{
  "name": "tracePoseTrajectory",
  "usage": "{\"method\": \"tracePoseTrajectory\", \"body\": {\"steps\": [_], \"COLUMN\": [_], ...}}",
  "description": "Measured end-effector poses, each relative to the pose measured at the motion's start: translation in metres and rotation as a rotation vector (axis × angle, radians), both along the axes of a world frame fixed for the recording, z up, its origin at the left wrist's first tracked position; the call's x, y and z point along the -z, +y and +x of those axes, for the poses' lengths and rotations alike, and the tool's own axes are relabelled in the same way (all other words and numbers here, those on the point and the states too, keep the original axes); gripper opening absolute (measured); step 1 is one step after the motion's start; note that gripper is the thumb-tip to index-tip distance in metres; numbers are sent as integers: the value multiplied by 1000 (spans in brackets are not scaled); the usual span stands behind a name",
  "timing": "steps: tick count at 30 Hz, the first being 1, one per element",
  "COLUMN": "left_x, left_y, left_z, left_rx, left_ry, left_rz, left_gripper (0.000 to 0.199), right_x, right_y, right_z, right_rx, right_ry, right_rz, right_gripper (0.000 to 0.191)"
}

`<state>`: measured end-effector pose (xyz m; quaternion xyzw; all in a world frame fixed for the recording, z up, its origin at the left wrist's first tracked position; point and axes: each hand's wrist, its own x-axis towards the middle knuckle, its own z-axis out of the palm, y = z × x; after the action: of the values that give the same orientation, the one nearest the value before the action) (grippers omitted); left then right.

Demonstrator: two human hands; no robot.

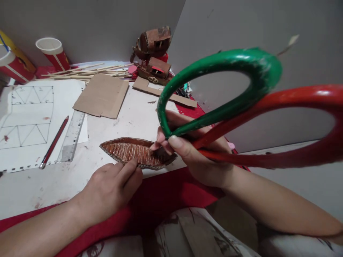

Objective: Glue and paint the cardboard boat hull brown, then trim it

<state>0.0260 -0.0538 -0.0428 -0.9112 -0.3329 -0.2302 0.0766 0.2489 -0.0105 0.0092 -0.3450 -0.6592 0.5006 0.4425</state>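
Note:
A small brown model boat hull (pixel 123 150) with a slatted deck lies on the white table surface. My left hand (pixel 115 182) pinches the hull's near edge with its fingertips. Scissors with one green handle loop (pixel 209 59) and one red handle loop (pixel 284 98) rise from my right hand (pixel 187 150), large and close to the camera. That hand's fingers are closed round the scissors near the base of the loops, over the hull's right end. The scissor blades are mostly hidden by the hand.
Left lie a truss drawing (pixel 32 114), a pencil (pixel 55 141) and a clear ruler (pixel 72 137). Cardboard (pixel 103 94), a cardboard strip (pixel 174 96) and thin sticks (pixel 93 73) lie farther back. Model boats (pixel 154 43) and a red-and-white cup (pixel 55 53) stand by the grey wall.

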Motion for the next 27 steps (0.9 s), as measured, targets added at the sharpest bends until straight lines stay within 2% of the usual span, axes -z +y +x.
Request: {"method": "tracePoseTrajectory", "body": {"steps": [3, 8, 13, 16, 18, 20, 22, 23, 25, 27], "left_x": [-4, -8, -11, -14, -16, -19, -22, -22, -20, -15], "left_y": [2, 3, -3, -8, -10, -7, 0, 4, 13, 20], "left_z": [-1, -3, -15, -28, -36, -40, -40, -39, -37, -35], "left_rx": [48, 77, 128, 112, 18, -170, -350, -397, -390, -344], "left_ry": [16, 24, 14, -10, -135, -339, -512, -571, -635, -641], "left_rz": [71, 132, 152, 101, 16, -103, -325, -461, -715, -802], "left_gripper": [20, 18, 18, 18, 17, 22, 29, 33, 36, 34], "right_x": [-5, -17, -9, -3, -2, -2, -1, -1, 3, 8], "right_y": [0, 3, 11, 17, 21, 25, 27, 28, 30, 31], "right_z": [1, -7, -31, -46, -55, -62, -68, -71, -74, -75], "right_rx": [3, 93, -16, -68, -113, -137, -139, -133, -128, -132], "right_ry": [38, 364, 446, 442, 465, 482, 473, 465, 456, 451], "right_rz": [-4, 14, -48, -57, -26, -13, -43, -68, -112, -146], "right_gripper": [24, 30, 32, 23, 18, 18, 20, 22, 24, 25]}}
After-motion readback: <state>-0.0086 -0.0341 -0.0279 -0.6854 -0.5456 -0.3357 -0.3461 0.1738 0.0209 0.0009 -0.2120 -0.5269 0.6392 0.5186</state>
